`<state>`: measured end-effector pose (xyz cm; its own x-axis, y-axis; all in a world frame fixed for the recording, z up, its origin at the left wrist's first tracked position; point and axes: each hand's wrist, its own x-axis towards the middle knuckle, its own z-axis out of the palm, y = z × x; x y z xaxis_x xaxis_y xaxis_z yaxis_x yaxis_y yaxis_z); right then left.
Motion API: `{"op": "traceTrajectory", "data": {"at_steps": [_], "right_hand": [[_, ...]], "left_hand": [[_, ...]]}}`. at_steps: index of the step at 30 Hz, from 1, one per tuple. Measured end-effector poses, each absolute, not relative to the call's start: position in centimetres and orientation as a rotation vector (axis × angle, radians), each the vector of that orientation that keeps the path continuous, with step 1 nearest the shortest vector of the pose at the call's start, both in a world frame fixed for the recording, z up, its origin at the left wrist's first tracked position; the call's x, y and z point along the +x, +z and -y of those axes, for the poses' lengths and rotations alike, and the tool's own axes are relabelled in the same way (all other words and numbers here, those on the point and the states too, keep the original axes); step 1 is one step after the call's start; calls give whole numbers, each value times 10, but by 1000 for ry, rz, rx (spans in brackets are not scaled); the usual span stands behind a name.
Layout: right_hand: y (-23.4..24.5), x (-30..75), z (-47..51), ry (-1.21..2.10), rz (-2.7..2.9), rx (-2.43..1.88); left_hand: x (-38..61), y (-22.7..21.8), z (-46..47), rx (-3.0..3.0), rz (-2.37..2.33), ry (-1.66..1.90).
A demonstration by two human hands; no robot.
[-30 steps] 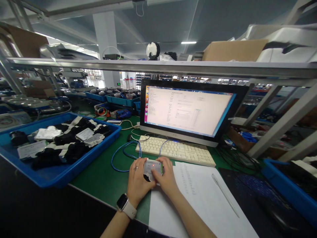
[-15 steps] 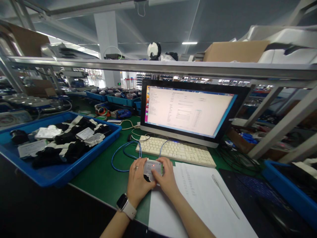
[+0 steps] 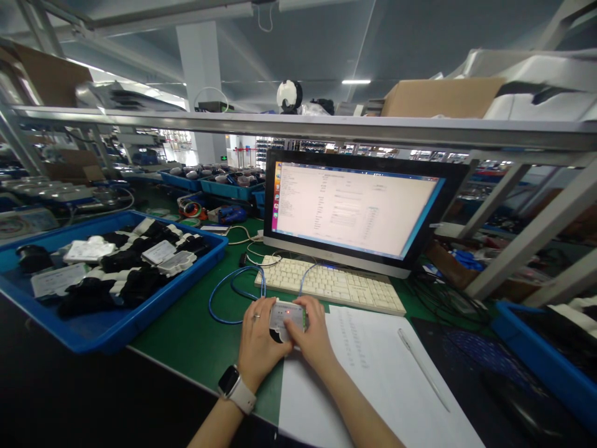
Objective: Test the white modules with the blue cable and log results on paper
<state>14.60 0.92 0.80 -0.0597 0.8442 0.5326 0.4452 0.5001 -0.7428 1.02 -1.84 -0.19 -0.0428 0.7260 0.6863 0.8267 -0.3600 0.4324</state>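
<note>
Between my two hands is a small white electronic module with a red light lit on its face and green at its right edge. My left hand grips its left side, fingers along the far edge. My right hand holds the right side, with the thumb lying on the top face. A blue cable loops on the bench just beyond the module; where its ends go is partly hidden by my hands. White paper sheets with handwriting lie under my right wrist.
A monitor and a cream keyboard stand behind my hands. At left, a blue tray holds several white and black parts. A pen lies on the paper, a dark mouse on the right. A shelf crosses above.
</note>
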Motion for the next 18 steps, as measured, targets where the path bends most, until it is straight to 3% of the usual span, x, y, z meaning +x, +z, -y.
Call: {"op": "traceTrajectory", "data": {"at_steps": [18], "right_hand": [[7,145,-9,459,1693,-1109]], "left_hand": [[11,-1,19,-2108,1746,-1382]]}}
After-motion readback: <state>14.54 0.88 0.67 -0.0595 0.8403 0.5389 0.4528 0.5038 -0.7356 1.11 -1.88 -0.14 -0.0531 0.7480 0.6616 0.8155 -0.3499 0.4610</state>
